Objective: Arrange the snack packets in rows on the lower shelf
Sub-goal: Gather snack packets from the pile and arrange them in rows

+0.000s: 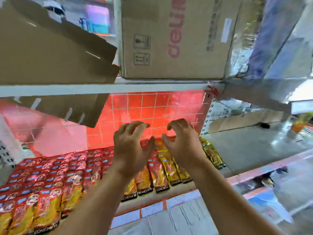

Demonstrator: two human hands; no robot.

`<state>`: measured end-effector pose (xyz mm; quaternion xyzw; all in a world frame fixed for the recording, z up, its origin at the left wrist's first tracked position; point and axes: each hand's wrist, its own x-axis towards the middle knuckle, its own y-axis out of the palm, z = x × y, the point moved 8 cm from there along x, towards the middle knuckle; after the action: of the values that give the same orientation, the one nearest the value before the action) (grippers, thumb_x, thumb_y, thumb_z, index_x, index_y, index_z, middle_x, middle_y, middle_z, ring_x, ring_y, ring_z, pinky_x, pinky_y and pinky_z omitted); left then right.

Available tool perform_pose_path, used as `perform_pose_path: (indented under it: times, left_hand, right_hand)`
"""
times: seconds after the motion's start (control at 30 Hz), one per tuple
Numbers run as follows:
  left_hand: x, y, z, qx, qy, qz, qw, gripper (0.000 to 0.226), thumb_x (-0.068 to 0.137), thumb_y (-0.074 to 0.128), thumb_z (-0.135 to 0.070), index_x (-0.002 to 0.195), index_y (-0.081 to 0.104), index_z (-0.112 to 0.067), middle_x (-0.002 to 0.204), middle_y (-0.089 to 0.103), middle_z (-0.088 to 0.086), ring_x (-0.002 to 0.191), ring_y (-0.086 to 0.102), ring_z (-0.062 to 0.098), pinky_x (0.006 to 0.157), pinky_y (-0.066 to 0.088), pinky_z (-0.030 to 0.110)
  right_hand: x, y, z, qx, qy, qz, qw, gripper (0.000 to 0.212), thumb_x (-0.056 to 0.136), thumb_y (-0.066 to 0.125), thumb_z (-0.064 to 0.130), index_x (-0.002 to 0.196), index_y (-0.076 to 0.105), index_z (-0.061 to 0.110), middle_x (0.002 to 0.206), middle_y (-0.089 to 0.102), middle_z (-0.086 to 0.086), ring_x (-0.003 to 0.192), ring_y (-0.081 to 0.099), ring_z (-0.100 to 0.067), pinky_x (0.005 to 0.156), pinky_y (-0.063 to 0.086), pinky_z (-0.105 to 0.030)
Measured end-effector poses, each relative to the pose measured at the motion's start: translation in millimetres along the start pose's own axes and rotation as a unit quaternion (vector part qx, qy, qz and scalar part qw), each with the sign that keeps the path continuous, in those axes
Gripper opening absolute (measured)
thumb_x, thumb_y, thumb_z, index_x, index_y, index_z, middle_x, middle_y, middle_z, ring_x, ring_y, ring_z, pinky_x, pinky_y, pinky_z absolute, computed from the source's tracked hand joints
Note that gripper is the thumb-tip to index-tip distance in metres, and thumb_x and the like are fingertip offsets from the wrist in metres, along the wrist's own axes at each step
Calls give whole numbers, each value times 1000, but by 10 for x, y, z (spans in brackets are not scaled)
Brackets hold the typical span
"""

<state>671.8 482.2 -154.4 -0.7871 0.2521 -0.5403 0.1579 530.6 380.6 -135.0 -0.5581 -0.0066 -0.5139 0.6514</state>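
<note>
The lower shelf (240,150) holds the snack packets, which lie flat in overlapping rows that run from its front edge towards its back; red packets (50,175) cover its left part, too many and too blurred to count, and yellow packets (169,168) lie towards its right. Five row ends show at the shelf's front between the two forearms, some lettered KONCHEW; one more yellow row (213,155) lies just right of the right hand. Right of that row the shelf is bare grey up to its perforated upright, and that is the only open room on it.

Both hands hover over the middle rows near the shelf's back: the left hand (130,146) and the right hand (183,143) sit close side by side, fingers spread wide and bent claw-like, gripping nothing; whether the fingertips touch the packets cannot be told.

Behind the shelf stands a red panel (152,107) crossed by a wire grid. On the white upper shelf (152,85) above it stands one closed cardboard carton (169,39) with pink lettering; left of it lies flattened cardboard (50,56), and another sheet hangs below that upper shelf.
</note>
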Motion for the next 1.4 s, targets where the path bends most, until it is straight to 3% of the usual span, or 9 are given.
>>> perform_pose_path:
  times: [0.23,0.4,0.57,0.7,0.8,0.97,1.4]
  left_hand:
    - [640,366,-1409,-75,106,-14,991,39,89,62,-39,120,70,-16,117,70,4,111,62,33,98,47,48]
    - [962,518,-2535,-71,178,-9,981,40,87,63,-39,120,69,-16,109,70,6,102,62,35,91,49,47]
    - [1139,719,-3624,-66,201,31,977,46,89,56,-45,124,69,-18,111,71,4,107,61,33,94,48,46]
    - [1159,933,-4447,-69,198,81,974,54,90,48,-54,129,65,-21,121,70,2,115,57,27,97,47,46]
    - [1120,1074,-4950,-67,195,98,974,52,92,50,-53,132,63,-24,126,68,0,118,56,24,97,45,39]
    - [1155,1370,-5504,-83,186,130,970,40,97,62,-41,134,62,-23,126,66,2,121,53,23,99,41,35]
    - [1506,2441,-6077,-105,186,167,963,37,96,62,-44,129,63,-27,116,68,-6,99,63,16,89,57,43]
  right_hand:
    - [147,-1521,-735,-48,30,-120,991,39,75,52,49,94,67,18,103,64,-7,91,62,-34,80,52,-41]
    - [26,-2552,-1281,-67,37,-165,983,24,81,69,33,98,65,17,105,61,-10,95,60,-36,84,52,-44]
    - [-220,-3538,-1916,-112,39,-175,977,26,83,70,33,103,64,18,111,61,-9,102,58,-33,83,45,-35]
    - [-489,-4226,-2473,-132,42,-151,979,26,84,70,31,106,64,19,114,60,-10,103,58,-35,88,50,-43]
    - [-674,-4660,-2836,-136,55,-144,979,26,84,71,31,107,65,20,109,60,-9,97,59,-32,84,49,-38]
    - [-871,-5227,-3298,-161,72,-123,976,23,86,71,32,106,65,21,99,50,1,87,54,-26,74,38,-32]
    - [-869,-5778,-4320,-213,98,-101,967,21,87,71,31,104,65,20,101,57,-5,88,55,-27,77,45,-35]
